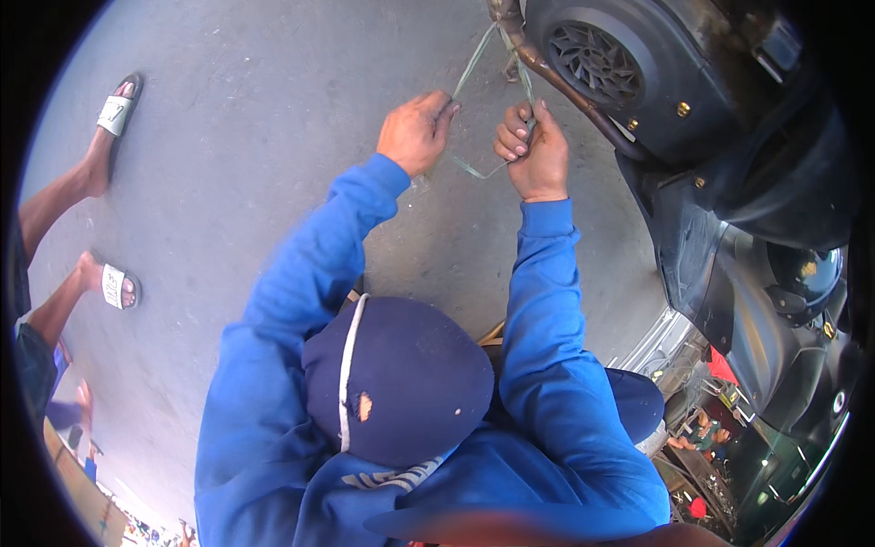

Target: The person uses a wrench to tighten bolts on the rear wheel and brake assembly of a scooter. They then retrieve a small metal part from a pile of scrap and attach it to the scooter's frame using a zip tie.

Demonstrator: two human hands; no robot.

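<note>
A thin pale green string (pixel 476 60) is looped around a brownish metal pipe (pixel 540 62) on the underside of a motorbike (pixel 693 155). From the pipe it spreads down in two strands, one to each hand. My left hand (pixel 415 133) pinches one strand between thumb and fingers. My right hand (pixel 536 153), palm turned up, has its fingers curled closed on the other strand. Below the hands, a slack length of the string hangs in a curve between them. Both hands are dirty and stay just short of the pipe.
A round vented fan cover (pixel 597 62) sits beside the pipe. My knees in dark blue trousers (pixel 410 378) are bent below my arms. At the left stand another person's feet in sandals (pixel 115 111). Tools and parts (pixel 697 428) lie at the lower right, on grey concrete floor (pixel 237 118).
</note>
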